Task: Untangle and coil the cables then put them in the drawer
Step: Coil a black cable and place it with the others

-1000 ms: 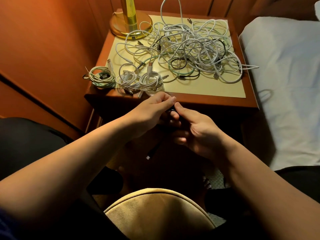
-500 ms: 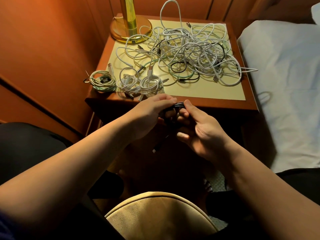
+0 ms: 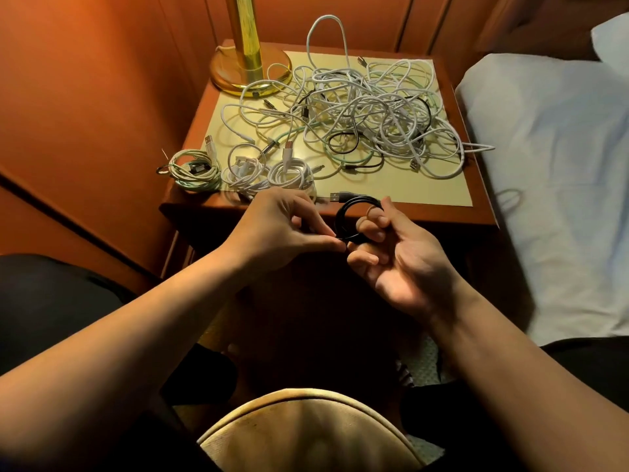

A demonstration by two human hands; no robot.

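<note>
Coiled cables (image 3: 238,170) left of tangle (image 3: 367,114) (on nightstand (image 3: 391,189))

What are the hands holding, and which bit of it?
A coiled black USB cable. The right hand holds the coil with fingers through its loop and the thumb on its top; the left hand pinches its lower edge.

Three coiled cables (image 3: 238,170), one black coil (image 3: 354,216), one tangled pile (image 3: 367,114), one lamp (image 3: 250,59).

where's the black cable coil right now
In the head view the black cable coil sits centre frame, held between the left hand and right hand, just before the nightstand front edge.
</note>
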